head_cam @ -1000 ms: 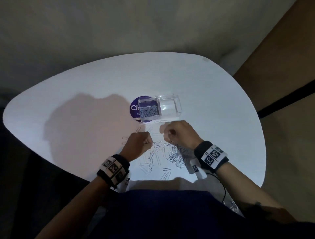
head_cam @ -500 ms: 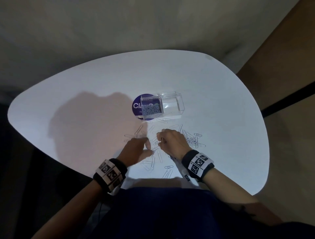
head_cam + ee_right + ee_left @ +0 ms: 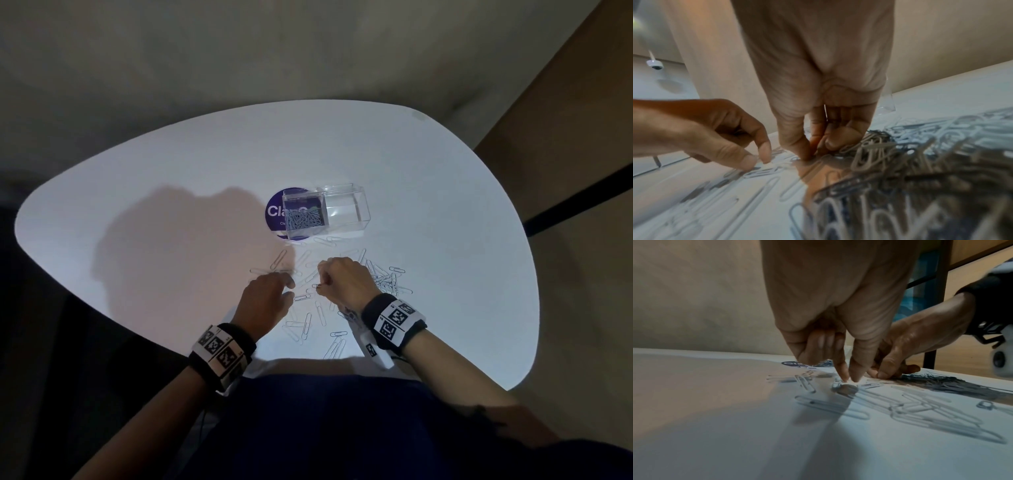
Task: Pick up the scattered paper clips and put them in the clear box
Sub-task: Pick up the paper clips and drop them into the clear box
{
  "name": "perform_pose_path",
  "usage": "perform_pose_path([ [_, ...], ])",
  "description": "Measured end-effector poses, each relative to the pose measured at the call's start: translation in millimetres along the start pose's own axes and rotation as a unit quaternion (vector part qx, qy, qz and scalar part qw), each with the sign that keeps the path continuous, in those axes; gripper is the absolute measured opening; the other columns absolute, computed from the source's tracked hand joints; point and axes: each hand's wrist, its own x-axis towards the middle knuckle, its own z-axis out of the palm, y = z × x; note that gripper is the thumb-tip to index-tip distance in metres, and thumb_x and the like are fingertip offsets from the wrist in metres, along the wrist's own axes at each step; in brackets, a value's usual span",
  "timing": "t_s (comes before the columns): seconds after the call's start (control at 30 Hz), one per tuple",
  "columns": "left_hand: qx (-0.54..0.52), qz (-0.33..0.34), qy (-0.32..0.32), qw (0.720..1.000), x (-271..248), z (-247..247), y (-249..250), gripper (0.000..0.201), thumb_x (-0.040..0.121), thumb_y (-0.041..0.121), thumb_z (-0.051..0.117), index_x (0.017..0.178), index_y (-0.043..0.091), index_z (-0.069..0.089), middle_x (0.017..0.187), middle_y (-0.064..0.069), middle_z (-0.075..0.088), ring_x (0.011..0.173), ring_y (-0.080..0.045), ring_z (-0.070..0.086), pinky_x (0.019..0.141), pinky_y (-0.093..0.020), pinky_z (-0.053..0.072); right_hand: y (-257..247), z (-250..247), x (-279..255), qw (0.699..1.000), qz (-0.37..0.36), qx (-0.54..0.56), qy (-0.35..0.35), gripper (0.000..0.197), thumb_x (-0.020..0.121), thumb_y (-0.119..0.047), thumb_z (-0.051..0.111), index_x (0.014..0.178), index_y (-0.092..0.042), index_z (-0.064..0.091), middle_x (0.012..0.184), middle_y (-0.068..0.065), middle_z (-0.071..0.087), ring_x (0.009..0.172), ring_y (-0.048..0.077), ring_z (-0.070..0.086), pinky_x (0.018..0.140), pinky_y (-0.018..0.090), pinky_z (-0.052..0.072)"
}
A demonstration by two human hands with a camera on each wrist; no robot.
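Note:
The clear box [image 3: 346, 212] stands mid-table, its left part holding a heap of paper clips [image 3: 305, 219]. Loose clips [image 3: 306, 323] lie scattered between the box and the near edge, and a denser pile [image 3: 388, 281] sits right of my right hand. My left hand [image 3: 291, 284] is down on the table, thumb and index tips [image 3: 845, 377] pinching the end of one clip [image 3: 836, 383], the other fingers curled. My right hand [image 3: 320, 286] is fisted, thumb and forefinger [image 3: 807, 154] pinching at a clip on the table. What lies inside its palm is hidden.
A round purple sticker [image 3: 274, 212] lies under the box's left end. The white table [image 3: 171, 212] curves to a near edge just behind my wrists, by my dark blue lap [image 3: 325, 428]. A wooden wall and dark frame [image 3: 582, 192] stand at right.
My right hand has drawn back and to the left, uncovering the dense pile on its right. My left hand slid slightly nearer me. Over the last half second both have hardly moved.

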Motion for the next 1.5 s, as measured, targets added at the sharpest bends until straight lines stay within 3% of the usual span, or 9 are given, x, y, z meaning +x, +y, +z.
perform_pose_path([
  [0.37, -0.101, 0.015, -0.063, 0.993, -1.4, -2.2, 1.6, 0.004, 0.082, 0.017, 0.065, 0.079, 0.017, 0.068, 0.060, 0.014, 0.054, 0.056, 0.002, 0.049, 0.060, -0.018, 0.033, 7.7, 1.2, -17.6, 0.997, -0.067, -0.010, 0.042, 0.017, 0.080, -0.020, 0.062, 0.073, -0.012, 0.048, 0.075, 0.001, 0.053, 0.067, 0.025, 0.051, 0.057, 0.038, 0.044],
  [0.6, -0.051, -0.037, 0.001, 0.998, 6.9, -9.6, -11.7, 0.007, 0.086, 0.020, 0.063, 0.080, 0.019, 0.067, 0.063, 0.007, 0.059, 0.059, -0.012, 0.054, 0.059, -0.023, 0.035, 18.8, -0.7, -22.8, 0.974, -0.017, 0.207, 0.091, 0.022, 0.081, -0.014, 0.071, 0.103, -0.016, 0.073, 0.076, 0.000, 0.068, 0.074, 0.014, 0.064, 0.078, 0.029, 0.053],
  [0.67, -0.018, -0.024, 0.023, 0.999, 5.3, -10.7, -12.7, 0.006, 0.085, 0.020, 0.062, 0.086, 0.020, 0.067, 0.067, 0.004, 0.062, 0.064, -0.018, 0.059, 0.061, -0.024, 0.036, 15.0, -6.6, -25.9, 0.965, -0.019, 0.237, 0.109, 0.007, 0.082, -0.012, 0.071, 0.084, -0.007, 0.075, 0.078, -0.001, 0.068, 0.074, 0.004, 0.062, 0.074, 0.024, 0.048],
  [0.77, 0.003, 0.024, 0.015, 1.000, -0.4, -7.5, -7.3, 0.010, 0.086, 0.025, 0.063, 0.094, 0.023, 0.068, 0.078, 0.001, 0.069, 0.071, -0.021, 0.062, 0.066, -0.025, 0.039, 12.3, -14.7, -28.7, 0.917, 0.046, 0.384, 0.102, 0.020, 0.084, -0.001, 0.064, 0.066, 0.007, 0.065, 0.067, 0.001, 0.065, 0.057, -0.002, 0.055, 0.063, 0.013, 0.043],
  [0.93, 0.020, 0.111, -0.053, 0.992, -2.2, 4.9, -0.5, 0.019, 0.091, 0.036, 0.057, 0.097, 0.021, 0.065, 0.097, 0.006, 0.070, 0.087, -0.017, 0.064, 0.077, -0.034, 0.048, 18.9, -21.0, -33.2, 0.817, 0.059, 0.572, 0.034, 0.030, 0.088, -0.012, 0.067, 0.066, 0.004, 0.055, 0.069, 0.020, 0.053, 0.066, 0.029, 0.050, 0.054, 0.029, 0.042],
  [1.1, 0.023, 0.075, -0.077, 0.994, 4.6, 9.4, 7.9, 0.011, 0.085, 0.026, 0.061, 0.089, 0.016, 0.062, 0.090, 0.003, 0.067, 0.082, -0.019, 0.061, 0.076, -0.037, 0.048, 28.4, -15.6, -39.9, 0.867, 0.027, 0.498, 0.011, 0.040, 0.083, -0.024, 0.081, 0.072, 0.008, 0.059, 0.070, 0.022, 0.061, 0.059, 0.024, 0.053, 0.050, 0.027, 0.043],
  [1.23, 0.025, 0.079, -0.099, 0.992, 5.3, 10.6, 8.2, 0.011, 0.083, 0.021, 0.059, 0.084, 0.010, 0.058, 0.083, -0.002, 0.064, 0.076, -0.024, 0.059, 0.069, -0.040, 0.047, 38.6, -6.8, -51.6, 0.929, -0.043, 0.367, 0.004, 0.013, 0.078, -0.006, 0.082, 0.078, 0.000, 0.071, 0.072, -0.018, 0.066, 0.074, 0.011, 0.065, 0.070, 0.026, 0.055],
  [1.33, 0.029, 0.086, -0.095, 0.991, 5.5, 11.4, 8.1, 0.009, 0.083, 0.018, 0.058, 0.083, 0.010, 0.057, 0.083, -0.003, 0.063, 0.074, -0.024, 0.060, 0.068, -0.041, 0.048, 47.0, 2.4, -57.8, 0.968, -0.160, 0.189, -0.033, 0.012, 0.077, -0.013, 0.082, 0.072, -0.016, 0.071, 0.085, -0.014, 0.067, 0.076, 0.003, 0.060, 0.071, 0.029, 0.053],
  [1.5, 0.037, 0.104, -0.023, 0.994, 4.3, 13.6, 1.0, 0.014, 0.088, 0.024, 0.064, 0.092, 0.012, 0.058, 0.091, -0.001, 0.064, 0.079, -0.022, 0.060, 0.070, -0.037, 0.049, 50.9, 15.1, -64.1, 0.983, -0.180, 0.023, -0.033, 0.017, 0.077, -0.016, 0.074, 0.069, -0.014, 0.058, 0.093, -0.012, 0.060, 0.075, 0.002, 0.046, 0.066, 0.030, 0.049],
])
